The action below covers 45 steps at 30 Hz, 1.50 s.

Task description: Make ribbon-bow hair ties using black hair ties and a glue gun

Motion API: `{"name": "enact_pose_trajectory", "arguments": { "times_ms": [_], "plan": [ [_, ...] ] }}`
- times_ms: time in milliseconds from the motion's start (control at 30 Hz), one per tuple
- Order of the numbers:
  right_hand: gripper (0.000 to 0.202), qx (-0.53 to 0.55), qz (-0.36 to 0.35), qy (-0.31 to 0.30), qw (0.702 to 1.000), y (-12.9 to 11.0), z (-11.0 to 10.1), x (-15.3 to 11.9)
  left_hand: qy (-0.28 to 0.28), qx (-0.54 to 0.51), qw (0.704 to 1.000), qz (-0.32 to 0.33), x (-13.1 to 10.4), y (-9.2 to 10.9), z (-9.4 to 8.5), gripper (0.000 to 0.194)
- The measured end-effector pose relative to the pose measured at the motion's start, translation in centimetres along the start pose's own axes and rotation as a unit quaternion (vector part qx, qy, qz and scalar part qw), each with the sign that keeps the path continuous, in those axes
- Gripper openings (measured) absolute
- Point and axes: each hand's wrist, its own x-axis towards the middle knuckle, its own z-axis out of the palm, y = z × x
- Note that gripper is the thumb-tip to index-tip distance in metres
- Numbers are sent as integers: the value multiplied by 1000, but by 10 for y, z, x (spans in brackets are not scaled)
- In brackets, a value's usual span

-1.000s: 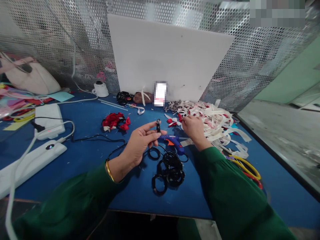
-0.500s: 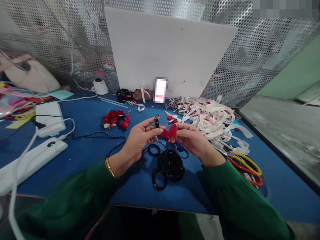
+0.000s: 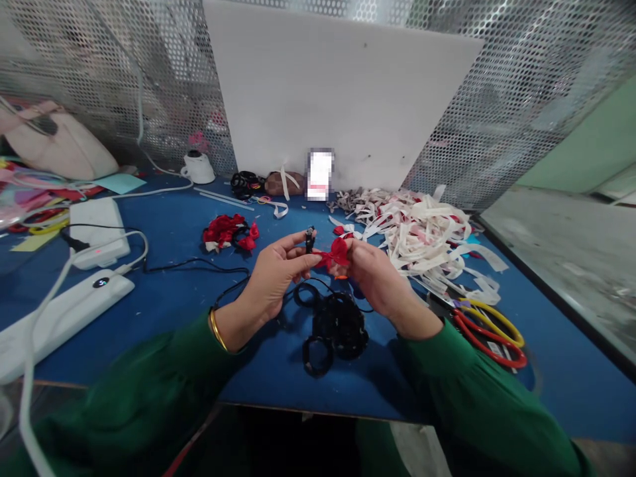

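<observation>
Between my two hands is a red bow (image 3: 336, 253). My left hand (image 3: 278, 271) pinches its left end and also holds a small black band (image 3: 309, 240) that stands up from the fingers. The fingers of my right hand (image 3: 380, 278) close on the bow's right side. Something small and orange shows under the bow, too small to name. Below my hands lies a heap of black bands (image 3: 342, 324) on the blue table. A pile of red bows (image 3: 228, 233) lies to the left of my left hand.
White ribbons (image 3: 422, 232) lie heaped at the right, with red and yellow rings (image 3: 489, 338) nearer. A white power bank (image 3: 64, 318) and cables lie at the left. At the back are a blurred-out phone (image 3: 319, 175), a white board (image 3: 338, 99) and a small white device (image 3: 199, 167).
My right hand has turned and moved slightly left around the bow, covering more beneath it. The black band in my left hand has shifted slightly left. The view has tilted a little.
</observation>
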Motion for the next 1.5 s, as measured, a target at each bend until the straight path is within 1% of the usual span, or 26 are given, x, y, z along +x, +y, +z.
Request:
{"name": "enact_pose_trajectory", "arguments": {
  "times_ms": [100,233,333,633,767,867,1000,1067,1233,1400,1500],
  "plan": [
    [33,-21,-4,44,999,4,9,-3,1,-6,1000,7,0,-1,1,55],
    [23,12,-26,76,997,9,16,-6,-15,-4,1000,25,-1,-2,2,58],
    [19,21,-37,89,995,10,16,-8,-17,3,999,32,-1,-2,3,59],
    [15,21,-46,108,993,13,16,-7,-23,39,998,49,-2,-3,3,61],
    [15,-1,-66,126,990,6,9,-6,-48,69,994,63,-2,-1,2,54],
    [14,-43,-86,116,989,-2,3,-6,-70,101,990,72,-3,0,2,48],
    [12,-102,-86,53,990,-11,0,-8,-89,131,983,93,-3,-2,1,52],
    [11,-138,-87,37,986,-13,1,-9,-92,144,980,103,-2,-3,0,55],
    [11,-205,-105,60,971,-14,4,-11,-93,189,971,113,-1,-6,-2,53],
    [13,-230,-97,72,966,-10,6,-10,-108,202,968,106,-1,-9,-3,52],
    [14,-232,-98,78,965,-8,6,-10,-127,205,964,109,-2,-8,-3,49]
  ]
}}
